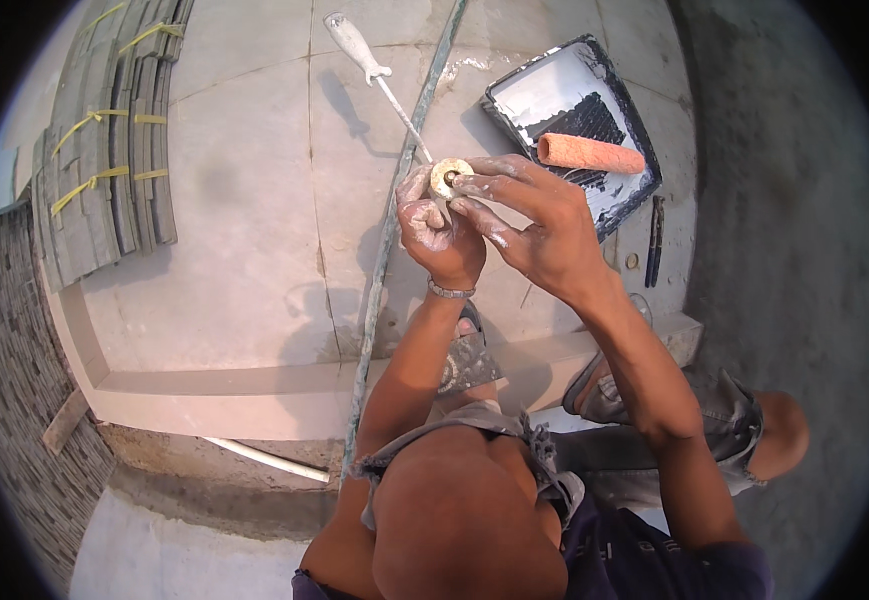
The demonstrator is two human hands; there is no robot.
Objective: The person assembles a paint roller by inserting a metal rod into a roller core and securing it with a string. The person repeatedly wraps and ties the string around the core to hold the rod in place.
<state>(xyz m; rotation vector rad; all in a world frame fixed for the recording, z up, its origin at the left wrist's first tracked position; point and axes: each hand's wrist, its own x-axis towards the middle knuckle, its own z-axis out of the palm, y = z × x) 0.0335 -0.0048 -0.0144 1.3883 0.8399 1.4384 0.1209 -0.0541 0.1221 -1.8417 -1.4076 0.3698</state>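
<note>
My left hand (441, 240) is closed around the cage end of a paint roller frame. Its white, paint-smeared handle (356, 48) and thin metal rod point away toward the upper left. A pale round end cap (451, 179) with a dark metal centre faces up from between my hands. The thumb and fingers of my right hand (544, 215) pinch at that cap's centre. Most of the cage is hidden by my hands. Just beyond my right hand, an orange roller sleeve (592, 153) rests across a black paint tray (618, 105) containing white paint.
A long paint-stained pole (379, 275) crosses the tiled floor beneath my left arm. Strapped stacks of grey strips (104, 170) lie at the left. Two slender dark tools (655, 240) lie right of the tray. A white pipe (266, 460) sits below the step edge (224, 385).
</note>
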